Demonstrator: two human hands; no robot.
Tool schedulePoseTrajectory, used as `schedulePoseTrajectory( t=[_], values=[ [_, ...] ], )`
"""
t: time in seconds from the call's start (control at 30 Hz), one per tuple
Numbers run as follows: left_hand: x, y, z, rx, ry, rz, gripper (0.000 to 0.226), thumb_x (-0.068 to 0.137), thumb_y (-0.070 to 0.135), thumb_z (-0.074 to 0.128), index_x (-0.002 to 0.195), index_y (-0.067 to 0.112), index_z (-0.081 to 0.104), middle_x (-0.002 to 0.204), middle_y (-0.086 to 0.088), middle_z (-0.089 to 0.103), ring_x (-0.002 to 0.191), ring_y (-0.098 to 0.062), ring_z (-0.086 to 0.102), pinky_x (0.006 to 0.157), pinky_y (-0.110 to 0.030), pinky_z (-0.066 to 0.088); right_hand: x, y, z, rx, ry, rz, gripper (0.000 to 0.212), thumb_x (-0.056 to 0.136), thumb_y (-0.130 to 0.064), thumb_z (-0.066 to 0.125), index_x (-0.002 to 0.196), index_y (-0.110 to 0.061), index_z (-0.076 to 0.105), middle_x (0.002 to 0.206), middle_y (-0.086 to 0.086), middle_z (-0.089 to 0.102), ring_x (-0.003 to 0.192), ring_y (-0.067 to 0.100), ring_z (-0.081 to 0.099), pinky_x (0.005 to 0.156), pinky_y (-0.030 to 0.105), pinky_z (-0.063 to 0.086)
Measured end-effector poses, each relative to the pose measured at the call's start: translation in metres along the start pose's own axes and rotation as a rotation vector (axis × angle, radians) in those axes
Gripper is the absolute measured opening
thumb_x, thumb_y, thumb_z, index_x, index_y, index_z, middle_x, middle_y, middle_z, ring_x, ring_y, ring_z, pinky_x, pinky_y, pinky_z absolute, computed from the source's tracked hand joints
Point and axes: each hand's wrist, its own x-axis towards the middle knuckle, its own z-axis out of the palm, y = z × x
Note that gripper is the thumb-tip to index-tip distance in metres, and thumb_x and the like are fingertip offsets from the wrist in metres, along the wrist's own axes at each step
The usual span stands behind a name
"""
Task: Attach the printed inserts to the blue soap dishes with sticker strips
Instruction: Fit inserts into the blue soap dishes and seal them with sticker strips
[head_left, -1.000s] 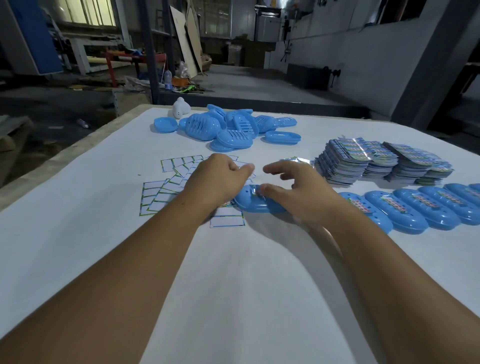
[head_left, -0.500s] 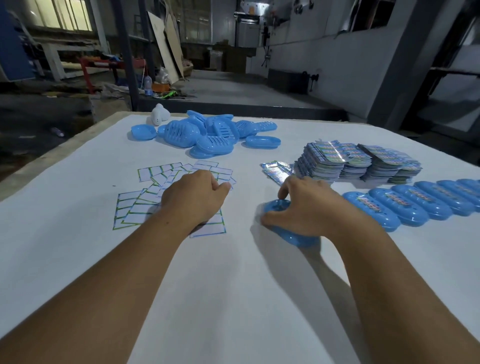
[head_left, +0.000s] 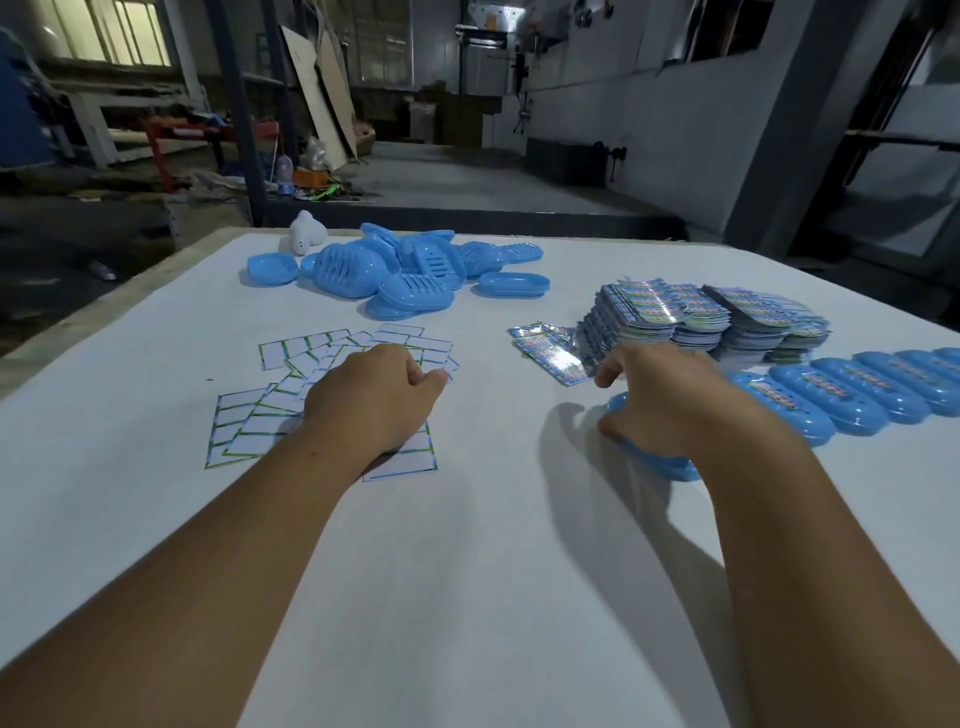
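Since a moment ago the right hand (head_left: 670, 400) slid its soap dish (head_left: 660, 462) toward the finished row (head_left: 852, 395), fingers curled over it, probably to line it up. Left hand (head_left: 371, 400) rests loosely curled on sticker strips (head_left: 244, 431), likely picking the next one.

Both forearms bare to frame edge, no sleeves; hands (left (head_left: 382, 395), right (head_left: 670, 400)) bare.
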Motion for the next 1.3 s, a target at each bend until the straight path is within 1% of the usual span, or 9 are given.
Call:
schedulePoseTrajectory(
  t=[0.07, 0.2, 0.3, 0.47, 0.6, 0.73, 0.9, 1.1, 1.3],
  values=[
    [0.000, 0.000, -0.001, 0.000, -0.007, -0.004, 0.038, 0.090, 0.065, 0.050, 0.081, 0.029, 0.056, 0.074, 0.018, 0.044, 0.087, -0.018, 0.055, 0.074, -0.033, 0.040, 0.003, 0.000, 0.003, 0.017, 0.000, 0.004, 0.041, 0.084, -0.024, 0.071, 0.122, -0.035, 0.059, 0.126, 0.004, 0.058, 0.122, 0.034, 0.048, 0.091, 0.038, 0.043],
    [-0.001, 0.000, -0.001, -0.007, 0.002, 0.000, 0.036, 0.091, 0.063, 0.052, 0.080, 0.029, 0.056, 0.074, 0.017, 0.045, 0.086, -0.018, 0.054, 0.074, -0.032, 0.040, 0.010, -0.010, 0.012, 0.108, 0.063, -0.054, 0.036, 0.085, -0.038, 0.071, 0.120, -0.034, 0.062, 0.122, -0.001, 0.063, 0.122, 0.031, 0.052, 0.097, 0.036, 0.043],
    [-0.001, -0.001, 0.000, -0.007, 0.030, -0.009, 0.034, 0.089, 0.062, 0.054, 0.080, 0.029, 0.056, 0.074, 0.017, 0.046, 0.085, -0.017, 0.054, 0.073, -0.031, 0.040, 0.013, -0.028, 0.016, 0.142, 0.148, -0.132, 0.034, 0.091, -0.039, 0.066, 0.124, -0.030, 0.064, 0.124, 0.000, 0.066, 0.122, 0.031, 0.051, 0.099, 0.038, 0.044],
    [0.013, 0.002, -0.007, -0.155, 0.202, -0.070, 0.026, 0.087, 0.054, 0.060, 0.081, 0.029, 0.058, 0.080, 0.008, 0.067, 0.081, -0.019, 0.061, 0.065, -0.031, 0.040, 0.012, -0.054, 0.027, 0.242, 0.203, -0.222, 0.032, 0.093, -0.035, 0.061, 0.123, -0.028, 0.067, 0.121, -0.005, 0.069, 0.121, 0.027, 0.053, 0.102, 0.040, 0.045],
    [0.052, 0.003, -0.014, -0.031, 0.321, -0.006, 0.025, 0.090, 0.046, 0.062, 0.107, 0.029, 0.057, 0.108, 0.004, 0.062, 0.086, -0.021, 0.058, 0.067, -0.033, 0.039, 0.013, -0.064, 0.032, 0.340, 0.245, -0.280, 0.025, 0.093, -0.031, 0.061, 0.116, -0.028, 0.069, 0.112, -0.007, 0.069, 0.110, 0.023, 0.059, 0.098, 0.041, 0.047],
    [0.093, -0.006, -0.012, 0.072, 0.213, 0.001, 0.057, 0.086, 0.047, 0.068, 0.134, 0.025, 0.047, 0.133, -0.005, 0.051, 0.117, -0.028, 0.054, 0.085, -0.042, 0.049, 0.016, -0.064, 0.034, 0.411, 0.288, -0.304, 0.022, 0.093, -0.028, 0.063, 0.114, -0.028, 0.069, 0.103, -0.010, 0.066, 0.101, 0.019, 0.058, 0.093, 0.038, 0.048],
    [0.125, -0.013, -0.008, 0.063, 0.116, 0.031, 0.073, 0.077, 0.052, 0.073, 0.140, 0.028, 0.044, 0.139, -0.002, 0.049, 0.125, -0.026, 0.048, 0.093, -0.042, 0.047, 0.020, -0.065, 0.035, 0.471, 0.315, -0.301, 0.022, 0.092, -0.027, 0.065, 0.114, -0.027, 0.070, 0.103, -0.008, 0.067, 0.099, 0.018, 0.059, 0.092, 0.038, 0.048],
    [0.133, -0.018, 0.001, -0.012, 0.136, 0.035, 0.059, 0.080, 0.045, 0.077, 0.131, 0.028, 0.054, 0.133, 0.000, 0.059, 0.119, -0.023, 0.053, 0.095, -0.041, 0.049, 0.021, -0.068, 0.035, 0.483, 0.298, -0.305, 0.023, 0.094, -0.029, 0.064, 0.116, -0.028, 0.069, 0.104, -0.009, 0.066, 0.100, 0.018, 0.058, 0.093, 0.039, 0.048],
    [0.133, -0.021, 0.003, -0.072, 0.132, 0.057, 0.051, 0.085, 0.034, 0.075, 0.130, 0.024, 0.054, 0.135, -0.001, 0.058, 0.122, -0.023, 0.053, 0.101, -0.043, 0.048, 0.020, -0.067, 0.034, 0.490, 0.280, -0.289, 0.023, 0.094, -0.029, 0.064, 0.117, -0.027, 0.068, 0.105, -0.010, 0.066, 0.102, 0.017, 0.059, 0.095, 0.040, 0.048]
  ],
)
